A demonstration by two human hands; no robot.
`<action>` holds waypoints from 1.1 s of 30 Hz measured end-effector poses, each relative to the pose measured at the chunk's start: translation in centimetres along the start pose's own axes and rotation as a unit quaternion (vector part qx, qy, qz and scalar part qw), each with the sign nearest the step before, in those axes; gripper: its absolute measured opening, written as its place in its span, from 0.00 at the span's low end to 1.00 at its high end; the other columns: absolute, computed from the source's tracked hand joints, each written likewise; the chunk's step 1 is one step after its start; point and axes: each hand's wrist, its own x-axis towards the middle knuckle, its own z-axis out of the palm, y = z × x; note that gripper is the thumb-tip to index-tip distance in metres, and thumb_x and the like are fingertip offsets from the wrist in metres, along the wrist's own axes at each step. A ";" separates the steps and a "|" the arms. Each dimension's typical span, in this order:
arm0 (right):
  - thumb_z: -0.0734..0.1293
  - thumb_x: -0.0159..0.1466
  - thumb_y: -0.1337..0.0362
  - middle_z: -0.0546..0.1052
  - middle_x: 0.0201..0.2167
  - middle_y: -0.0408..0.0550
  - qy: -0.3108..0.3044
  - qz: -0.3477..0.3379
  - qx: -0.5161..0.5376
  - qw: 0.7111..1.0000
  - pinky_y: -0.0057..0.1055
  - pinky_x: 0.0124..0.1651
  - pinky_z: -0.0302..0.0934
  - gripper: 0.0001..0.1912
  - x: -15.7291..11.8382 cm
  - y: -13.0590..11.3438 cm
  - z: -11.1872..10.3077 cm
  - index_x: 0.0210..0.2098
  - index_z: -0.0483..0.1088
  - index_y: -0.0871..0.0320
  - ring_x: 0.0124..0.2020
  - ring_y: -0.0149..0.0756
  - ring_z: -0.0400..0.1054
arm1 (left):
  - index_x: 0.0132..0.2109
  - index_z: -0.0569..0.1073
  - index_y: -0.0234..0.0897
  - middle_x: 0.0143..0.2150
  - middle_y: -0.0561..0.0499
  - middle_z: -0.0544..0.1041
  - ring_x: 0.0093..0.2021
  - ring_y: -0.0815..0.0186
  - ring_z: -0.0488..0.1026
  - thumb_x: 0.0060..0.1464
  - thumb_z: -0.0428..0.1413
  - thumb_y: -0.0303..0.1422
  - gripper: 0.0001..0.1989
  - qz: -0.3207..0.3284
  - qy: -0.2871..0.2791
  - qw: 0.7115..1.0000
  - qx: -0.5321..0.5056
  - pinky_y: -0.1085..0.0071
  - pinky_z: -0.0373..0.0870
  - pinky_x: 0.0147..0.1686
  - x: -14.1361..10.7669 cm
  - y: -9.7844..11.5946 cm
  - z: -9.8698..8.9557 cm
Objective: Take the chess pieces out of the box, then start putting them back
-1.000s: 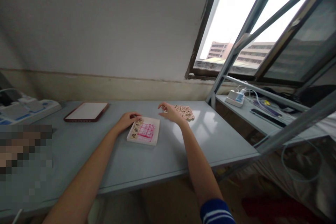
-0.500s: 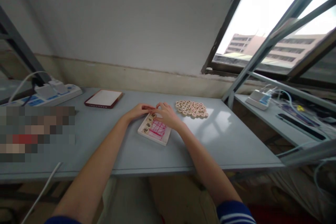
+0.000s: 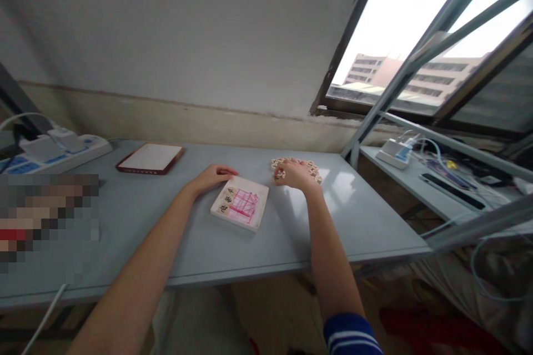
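A flat white box (image 3: 261, 199) with pink grid lines drawn on it lies on the table. Along its left side sit three round Chinese chess pieces (image 3: 227, 199) with dark characters. My left hand (image 3: 213, 177) rests at the box's far left corner, fingers stretched out and holding nothing. Farther right, my right hand (image 3: 295, 173) is over the near side of a cluster of Chinese chess pieces (image 3: 314, 168), hiding much of it. Its fingers are closed on one chess piece (image 3: 277, 176), of which only a part shows.
A brown-edged tray or frame with a white top (image 3: 152, 157) lies at the back left. Beyond it is a white power strip (image 3: 79, 150) with plugs. A metal post (image 3: 353, 150) stands at the right, before a side shelf with another power strip (image 3: 393, 154) and cables.
My right hand has left the box and moved right to the cluster. The farthest of the box's dark-lettered pieces is gone from it. My left hand stays by the corner.
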 end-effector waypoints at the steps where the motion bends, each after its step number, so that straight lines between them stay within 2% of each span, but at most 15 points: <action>1: 0.67 0.51 0.58 0.71 0.38 0.48 0.000 0.010 -0.013 1.000 0.38 0.43 0.46 0.09 -0.1 0.2 0.1 0.32 0.72 0.52 0.43 0.44 0.59 | 0.40 0.74 0.32 0.41 0.44 0.76 0.41 0.62 0.71 0.43 0.57 0.38 0.17 0.000 -0.002 1.000 -0.003 0.67 0.65 0.43 0.0 0.0 0.0; 4: 0.67 0.52 0.58 0.71 0.38 0.47 0.029 0.007 -0.019 0.999 0.37 0.42 0.46 0.09 0.1 0.0 0.6 0.33 0.71 0.51 0.42 0.43 0.60 | 0.41 0.74 0.32 0.41 0.45 0.76 0.41 0.62 0.71 0.43 0.57 0.38 0.18 -0.002 -0.007 1.000 -0.012 0.68 0.65 0.43 0.1 -0.2 0.0; 8: 0.64 0.56 0.57 0.71 0.38 0.47 0.130 -0.001 0.005 0.992 0.35 0.42 0.45 0.10 1.0 -1.2 1.4 0.36 0.69 0.53 0.42 0.40 0.59 | 0.40 0.74 0.32 0.39 0.45 0.76 0.39 0.62 0.72 0.42 0.57 0.38 0.17 -0.007 -0.002 1.000 -0.013 0.68 0.65 0.41 0.0 -0.1 0.0; 11: 0.61 0.59 0.56 0.70 0.38 0.47 0.179 0.033 0.026 0.983 0.35 0.42 0.44 0.10 2.0 -1.9 2.3 0.36 0.68 0.54 0.43 0.39 0.58 | 0.38 0.74 0.31 0.37 0.45 0.77 0.37 0.63 0.72 0.42 0.57 0.37 0.16 -0.007 0.000 1.000 -0.012 0.68 0.65 0.40 0.0 0.0 0.1; 16: 0.60 0.60 0.56 0.69 0.39 0.49 0.192 0.132 0.026 0.972 0.36 0.41 0.44 0.11 3.7 -2.1 3.6 0.36 0.70 0.53 0.44 0.41 0.57 | 0.36 0.75 0.32 0.37 0.46 0.77 0.38 0.63 0.71 0.41 0.57 0.37 0.15 0.002 0.006 1.000 -0.005 0.68 0.65 0.41 -0.1 0.2 0.1; 20: 0.59 0.61 0.59 0.66 0.43 0.52 0.186 0.133 -0.012 0.973 0.40 0.44 0.44 0.11 3.9 -2.1 4.5 0.38 0.70 0.55 0.46 0.44 0.54 | 0.36 0.75 0.31 0.37 0.45 0.77 0.38 0.62 0.71 0.41 0.57 0.38 0.15 -0.004 0.003 1.000 0.000 0.68 0.66 0.40 -0.1 0.4 0.1; 23: 0.59 0.61 0.61 0.64 0.48 0.55 0.167 0.126 -0.014 0.978 0.44 0.47 0.45 0.13 3.5 -1.9 4.7 0.44 0.67 0.56 0.49 0.47 0.53 | 0.35 0.75 0.32 0.36 0.46 0.77 0.37 0.63 0.71 0.40 0.58 0.38 0.15 -0.008 0.011 1.000 -0.001 0.68 0.65 0.40 -0.1 0.3 0.1; 26: 0.57 0.63 0.63 0.63 0.50 0.55 0.188 0.067 0.056 0.978 0.42 0.47 0.48 0.18 3.1 -2.4 3.9 0.53 0.60 0.55 0.49 0.44 0.54 | 0.35 0.75 0.32 0.35 0.46 0.77 0.36 0.63 0.71 0.39 0.58 0.38 0.15 -0.005 0.014 1.000 -0.010 0.68 0.65 0.40 -0.2 0.3 0.1; 28: 0.57 0.63 0.64 0.66 0.47 0.52 0.188 -0.012 0.128 0.974 0.36 0.47 0.51 0.18 2.9 -3.5 3.2 0.53 0.59 0.55 0.47 0.39 0.57 | 0.34 0.75 0.31 0.34 0.46 0.77 0.35 0.63 0.71 0.39 0.58 0.38 0.15 -0.002 0.017 1.000 -0.012 0.68 0.65 0.39 -0.2 0.3 0.2; 31: 0.61 0.61 0.63 0.70 0.41 0.47 0.109 -0.168 0.200 0.959 0.30 0.46 0.53 0.14 2.3 -5.9 2.4 0.46 0.66 0.55 0.43 0.34 0.62 | 0.32 0.75 0.31 0.31 0.47 0.77 0.34 0.63 0.71 0.39 0.58 0.38 0.14 0.001 0.025 1.000 0.001 0.68 0.65 0.38 -0.1 0.2 0.3; 33: 0.65 0.58 0.61 0.71 0.40 0.48 0.061 -0.229 0.200 0.951 0.29 0.45 0.54 0.14 2.0 -7.3 2.4 0.44 0.68 0.56 0.42 0.34 0.63 | 0.32 0.75 0.31 0.32 0.48 0.77 0.35 0.63 0.71 0.40 0.58 0.39 0.14 0.004 0.014 1.000 0.011 0.69 0.65 0.38 0.0 0.1 0.2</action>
